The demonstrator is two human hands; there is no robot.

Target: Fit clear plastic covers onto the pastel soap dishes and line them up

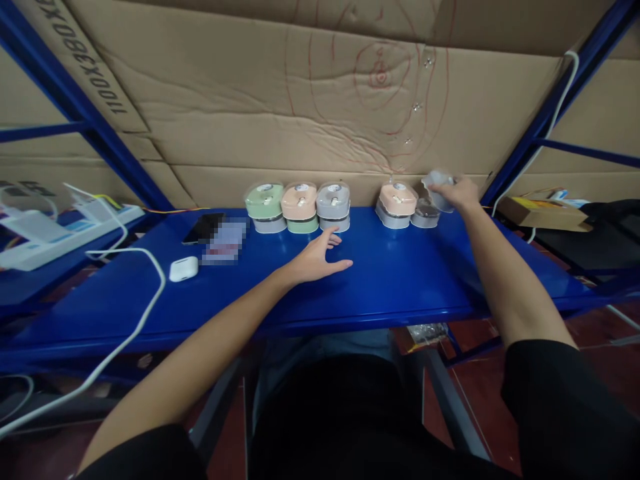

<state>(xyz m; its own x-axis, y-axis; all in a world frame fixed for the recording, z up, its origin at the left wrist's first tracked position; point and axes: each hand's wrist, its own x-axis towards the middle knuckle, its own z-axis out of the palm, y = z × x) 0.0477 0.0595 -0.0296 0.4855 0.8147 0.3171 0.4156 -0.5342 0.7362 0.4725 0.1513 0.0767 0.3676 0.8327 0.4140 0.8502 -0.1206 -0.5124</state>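
My left hand (320, 259) hovers over the blue shelf with fingers apart, holding nothing. Just beyond it stands a stack with a grey box (334, 199) on top. To its left are stacks topped by a pink box (300, 200) and a green box (265, 201). On the right, my right hand (461, 193) grips a greyish, clear-looking box (440, 189), smeared by motion and partly hidden by the fingers. It is tilted beside and above a single low grey box (425, 215). Left of that stands another stack topped by a pink box (399, 199).
The blue shelf (380, 287) is backed by cardboard (225, 100). A white earphone case (183, 269), a dark phone (203, 228) and a pixelated item (225, 241) lie left. A white cable (150, 300) crosses the left side; a power strip (70, 233) lies beyond.
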